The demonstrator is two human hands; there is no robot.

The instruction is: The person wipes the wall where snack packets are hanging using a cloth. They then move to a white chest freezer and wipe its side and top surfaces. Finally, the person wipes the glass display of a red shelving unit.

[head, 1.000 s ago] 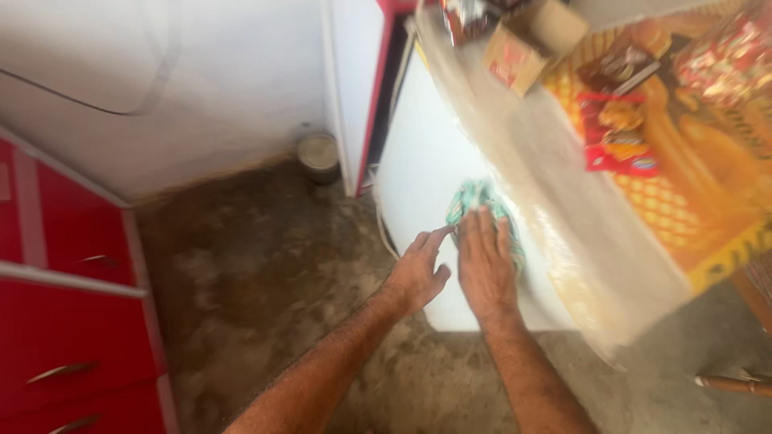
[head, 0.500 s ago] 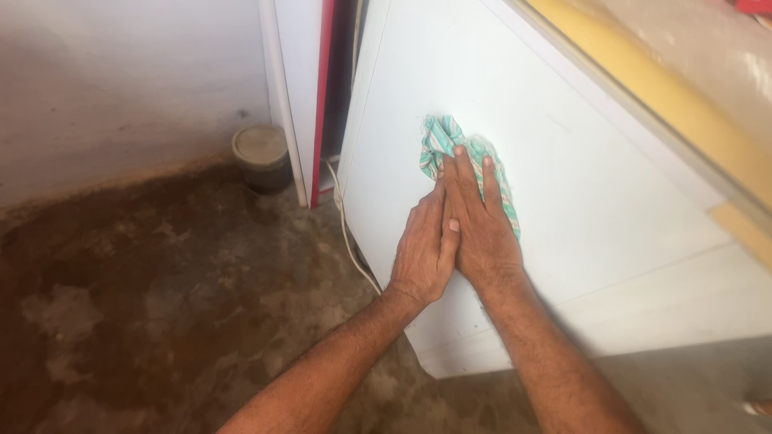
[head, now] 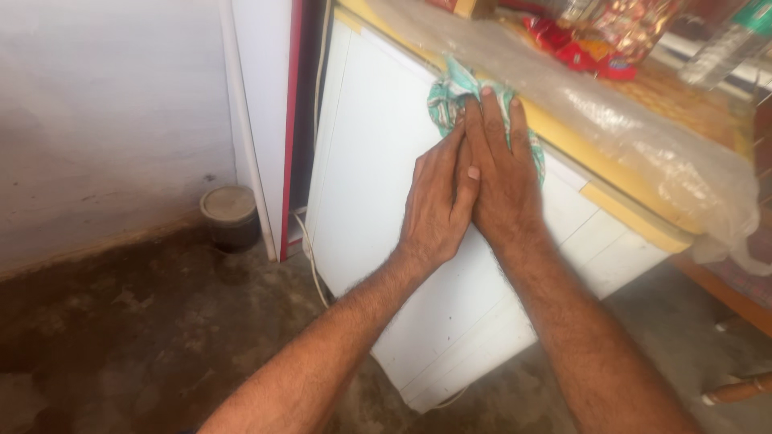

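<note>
My right hand [head: 500, 173] presses a green-and-white patterned cloth [head: 447, 95] flat against the white side panel of a cabinet [head: 378, 169], close to its top edge. The cloth shows above and beside my fingers. My left hand [head: 434, 201] lies flat on the panel right beside the right hand, its fingers touching the right hand's thumb side. Both palms face the panel.
Crinkled clear plastic [head: 643, 137] covers the yellow top [head: 611, 205] of the cabinet, with red packets [head: 579, 52] on it. A red-edged white appliance [head: 269, 104] stands left of the cabinet, with a small round tin [head: 230, 213] and a white cord [head: 312, 265] on the rough brown floor.
Both hands have slid the cloth up the white panel toward its top edge, staying side by side. The camera has drawn closer.
</note>
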